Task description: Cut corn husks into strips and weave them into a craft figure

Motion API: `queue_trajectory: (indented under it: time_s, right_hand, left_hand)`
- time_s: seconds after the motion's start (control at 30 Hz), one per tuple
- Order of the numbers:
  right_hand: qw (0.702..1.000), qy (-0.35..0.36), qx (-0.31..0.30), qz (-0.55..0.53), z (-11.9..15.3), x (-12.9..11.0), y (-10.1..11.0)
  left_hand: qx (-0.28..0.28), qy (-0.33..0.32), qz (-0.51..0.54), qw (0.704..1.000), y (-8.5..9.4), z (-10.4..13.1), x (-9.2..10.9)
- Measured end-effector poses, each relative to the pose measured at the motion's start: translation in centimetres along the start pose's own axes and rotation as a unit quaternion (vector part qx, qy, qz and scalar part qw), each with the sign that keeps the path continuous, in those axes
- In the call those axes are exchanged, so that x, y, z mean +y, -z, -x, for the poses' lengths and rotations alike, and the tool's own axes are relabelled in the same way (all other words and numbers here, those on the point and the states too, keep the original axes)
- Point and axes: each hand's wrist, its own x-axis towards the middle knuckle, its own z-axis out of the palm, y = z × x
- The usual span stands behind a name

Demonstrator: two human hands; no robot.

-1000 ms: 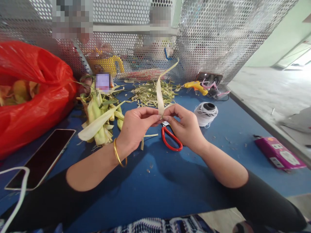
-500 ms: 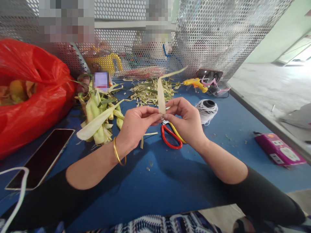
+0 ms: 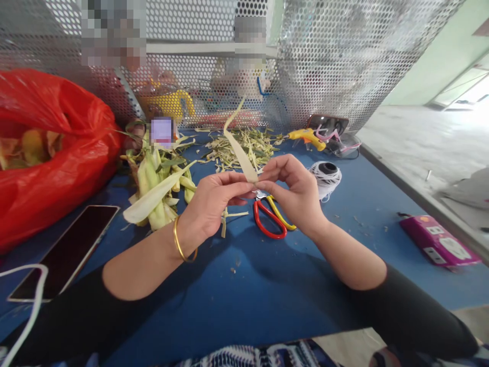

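A pale strip of corn husk (image 3: 240,154) stands up between my hands, its thin curled tip leaning to the upper left. My left hand (image 3: 214,199) pinches its lower end between thumb and fingers. From the other side my right hand (image 3: 292,186) grips the same end, fingertips nearly touching the left ones. Below them lie scissors (image 3: 270,219) with one red and one yellow handle; their blades are mostly hidden. Left of my hands is a heap of green corn husks (image 3: 150,176) with one broad pale husk (image 3: 155,200) on top.
Husk scraps (image 3: 244,145) are piled at the back, by a yellow glue gun (image 3: 307,136). White string (image 3: 324,178) sits right of my hand. A purple packet (image 3: 439,239) lies far right; a phone (image 3: 69,250) and red plastic bag (image 3: 76,153) left. A perforated metal panel (image 3: 324,61) stands behind.
The husk strip has tilted to the left, its tip swinging from pointing right to pointing up and left. Both hands still pinch its base, the fingertips slightly shifted.
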Motion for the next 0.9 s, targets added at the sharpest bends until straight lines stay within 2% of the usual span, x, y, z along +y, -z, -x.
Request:
queue_trajectory:
  time_s: [0.1,0.2,0.47,0.63,0.9]
  right_hand:
    - [0.986,0.126,-0.008,0.112,0.12,-0.15,0.22]
    - [0.968,0.183,-0.027,0.168,0.11,-0.11,0.48]
    - [0.947,0.198,-0.010,0.253,-0.04,0.24,0.51]
    - [0.946,0.202,-0.007,0.253,-0.05,0.43,0.30]
    - [0.958,0.133,-0.070,0.244,0.15,-0.19,-0.07]
  left_hand:
    - [-0.010,0.032,0.023,0.999,0.05,0.15,0.47]
    - [-0.005,0.042,0.033,0.999,-0.03,0.26,0.64]
    - [0.004,0.038,0.030,0.999,0.05,0.02,0.24]
    - [-0.006,0.037,0.035,0.999,-0.05,0.09,0.14]
    - [0.044,-0.046,-0.050,0.997,-0.20,0.15,-0.06]
